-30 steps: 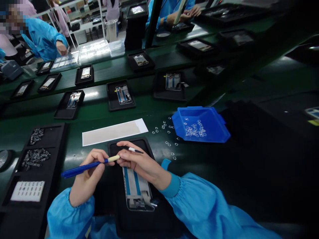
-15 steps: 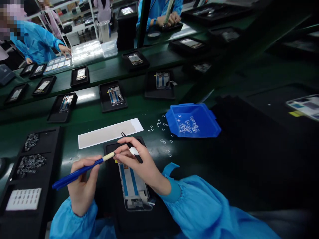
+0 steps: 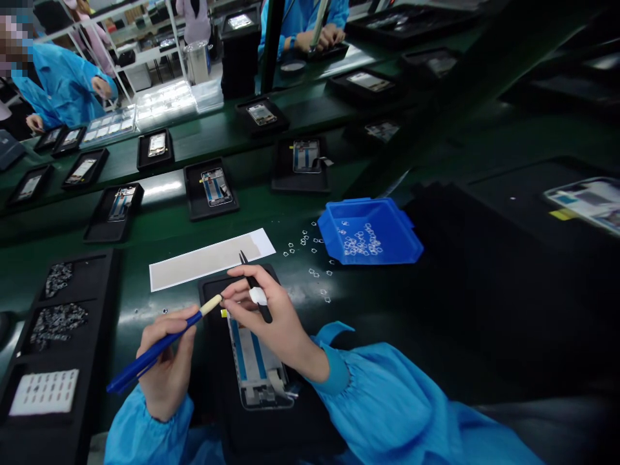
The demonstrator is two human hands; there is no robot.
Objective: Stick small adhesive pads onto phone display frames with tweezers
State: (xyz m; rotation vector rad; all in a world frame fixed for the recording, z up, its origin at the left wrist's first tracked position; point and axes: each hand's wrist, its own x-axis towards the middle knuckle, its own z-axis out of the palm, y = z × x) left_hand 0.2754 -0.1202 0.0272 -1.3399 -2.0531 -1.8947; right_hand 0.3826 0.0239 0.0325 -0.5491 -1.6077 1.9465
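My left hand [image 3: 167,378] is closed around a blue pen-shaped tool [image 3: 157,349] with a cream tip, pointing up and right. At that tip, the thumb and fingertips of my right hand [image 3: 285,326] pinch together; anything tiny between them is hidden. Black tweezers [image 3: 266,313] with a white wrap are tucked in my right hand, points upward. Below both hands, an opened phone assembly [image 3: 250,365] with blue strips lies in a black tray [image 3: 276,433]. A pale paper strip [image 3: 203,261] lies on the green surface just beyond.
A blue bin [image 3: 400,242] holds small white rings, with several loose rings [image 3: 314,274] beside it. Left stands a black compartment tray [image 3: 107,316] with small dark parts and a dotted white sheet [image 3: 43,392]. Farther off are phone trays [image 3: 213,210] and co-workers' hands [image 3: 101,87].
The blue tool's rear end has dipped slightly, and its tip stays at my right fingertips. Nearby phone trays appear slightly farther left. A co-worker's hand at far left has lifted off the clear sheets.
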